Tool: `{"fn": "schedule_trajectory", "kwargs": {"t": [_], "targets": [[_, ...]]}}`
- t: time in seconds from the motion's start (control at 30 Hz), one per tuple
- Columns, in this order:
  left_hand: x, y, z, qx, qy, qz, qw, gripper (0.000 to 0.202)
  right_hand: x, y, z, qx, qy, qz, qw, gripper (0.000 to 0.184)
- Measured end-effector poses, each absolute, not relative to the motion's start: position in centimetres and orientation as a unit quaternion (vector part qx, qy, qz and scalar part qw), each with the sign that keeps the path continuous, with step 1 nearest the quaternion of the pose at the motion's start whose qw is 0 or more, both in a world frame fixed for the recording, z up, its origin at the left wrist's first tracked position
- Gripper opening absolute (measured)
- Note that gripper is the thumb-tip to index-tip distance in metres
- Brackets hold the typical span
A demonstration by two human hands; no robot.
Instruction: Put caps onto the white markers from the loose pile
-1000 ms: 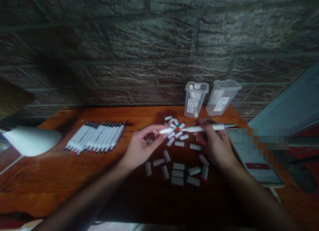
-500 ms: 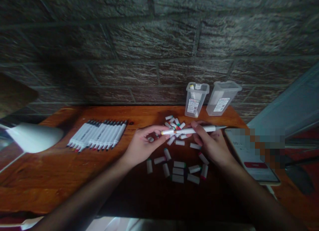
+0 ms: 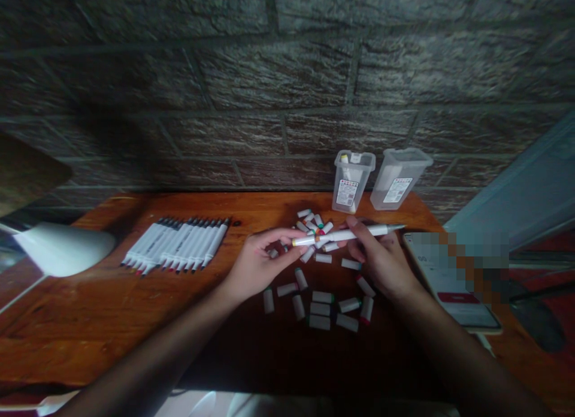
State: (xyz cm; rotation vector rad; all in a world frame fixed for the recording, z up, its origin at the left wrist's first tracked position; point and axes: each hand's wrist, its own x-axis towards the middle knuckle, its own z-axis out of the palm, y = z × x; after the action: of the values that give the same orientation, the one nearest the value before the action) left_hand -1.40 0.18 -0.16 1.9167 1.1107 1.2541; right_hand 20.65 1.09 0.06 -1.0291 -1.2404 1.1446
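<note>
White marker (image 3: 336, 234) ran roughly crosswise above the loose caps (image 3: 320, 309), clamped in the fingers of the right hand (image 3: 384, 261), left end in line with the yellow-ended cap (image 3: 304, 241) pinched by the left hand (image 3: 254, 267), nearer that joint.

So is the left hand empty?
No, the left hand holds a white cap with a yellow end, in line with the marker in the right hand.
</note>
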Motion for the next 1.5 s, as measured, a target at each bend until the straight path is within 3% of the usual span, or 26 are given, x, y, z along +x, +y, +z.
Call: {"fn": "schedule_trajectory", "kwargs": {"t": [0.23,0.53,0.9,1.5], "targets": [[-1.3,0.0,-0.1,0.721,0.410,0.468,0.304,0.019,20.7,0.9,0.6,-0.420,-0.549,0.483,0.537,0.037],[-1.2,-0.4,0.0,0.782,0.352,0.434,0.276,0.017,19.9,0.0,2.0,-0.378,-0.655,0.504,0.418,0.027],[-1.3,-0.6,0.1,0.792,0.343,0.432,0.261,0.019,19.6,0.1,1.5,-0.390,-0.590,0.526,0.473,0.025],[-1.3,-0.7,0.2,0.803,0.335,0.441,0.219,0.019,20.4,0.0,1.3,-0.347,-0.637,0.536,0.432,0.035]]}}
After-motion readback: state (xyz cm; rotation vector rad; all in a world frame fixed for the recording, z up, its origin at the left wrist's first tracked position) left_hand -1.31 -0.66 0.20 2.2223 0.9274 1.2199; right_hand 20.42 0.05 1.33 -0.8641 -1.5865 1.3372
